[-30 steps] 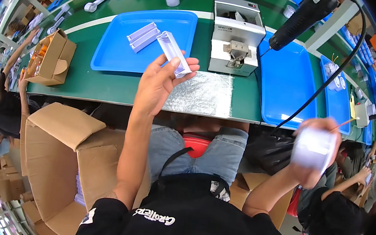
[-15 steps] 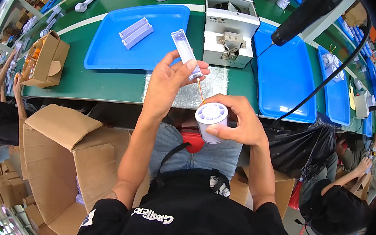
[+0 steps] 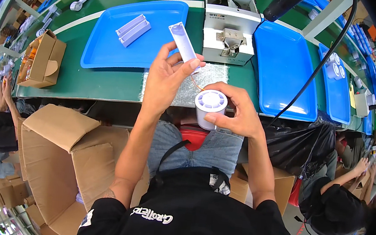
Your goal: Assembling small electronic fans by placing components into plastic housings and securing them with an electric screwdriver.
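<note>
My left hand [image 3: 165, 79] grips a long white plastic handle shell [image 3: 182, 42] by its lower end, tilted with its open top pointing up and away. Closed round the side of a white round fan-like housing [image 3: 210, 101] is my right hand [image 3: 240, 110]; the slotted top of the housing faces up. Thin orange wires [image 3: 197, 85] run from the shell's lower end to the housing, slack and bent. Both parts hang in the air above the table's near edge, in front of a silvery mat [image 3: 215, 74].
A blue tray [image 3: 100, 55] at left holds white shells [image 3: 133, 30]. A grey-white machine [image 3: 230, 24] stands straight ahead, beside another blue tray [image 3: 288, 77] and a hanging black tool [image 3: 284, 6]. Cardboard boxes stand left, one large [image 3: 50, 162] below the table. People sit at both sides.
My right hand has raised the round housing slightly, closer to the shell, and the wires have gone from taut to slack. The black tool has swung up and away.
</note>
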Available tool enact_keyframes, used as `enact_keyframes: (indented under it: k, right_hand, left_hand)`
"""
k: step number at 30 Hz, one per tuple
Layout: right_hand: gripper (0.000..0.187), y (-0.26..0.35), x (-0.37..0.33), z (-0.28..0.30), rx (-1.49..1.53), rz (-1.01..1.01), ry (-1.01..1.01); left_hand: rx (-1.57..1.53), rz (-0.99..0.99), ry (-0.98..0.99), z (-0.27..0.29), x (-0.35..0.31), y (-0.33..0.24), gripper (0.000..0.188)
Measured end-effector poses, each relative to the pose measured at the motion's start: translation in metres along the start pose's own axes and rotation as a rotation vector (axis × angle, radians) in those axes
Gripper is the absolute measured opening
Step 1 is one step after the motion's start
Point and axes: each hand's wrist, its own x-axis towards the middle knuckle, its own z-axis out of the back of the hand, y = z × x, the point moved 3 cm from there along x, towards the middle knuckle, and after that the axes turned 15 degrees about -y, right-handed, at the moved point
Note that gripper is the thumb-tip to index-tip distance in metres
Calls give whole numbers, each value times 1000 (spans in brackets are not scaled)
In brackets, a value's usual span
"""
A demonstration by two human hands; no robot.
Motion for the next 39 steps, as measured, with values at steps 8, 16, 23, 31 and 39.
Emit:
enact_keyframes:
  k: [8,16,23,31,39]
  right_hand:
    - [52,3,-3,1,-11,151,-83]
    - [65,13,0,-7,-170,172,-189]
    - [63,-26,2,-18,-636,433,-442]
    - [68,-39,-4,-15,-368,156,-467]
    - [71,-52,-3,-9,-246,142,-514]
  left_hand:
    - [-12,11,-14,5,1,6,55]
    - [-24,8,31,0,0,7,58]
    - [16,-110,47,5,10,20,56]
    - [51,-57,146,0,6,38,49]
    - [143,-106,171,-5,4,34,46]
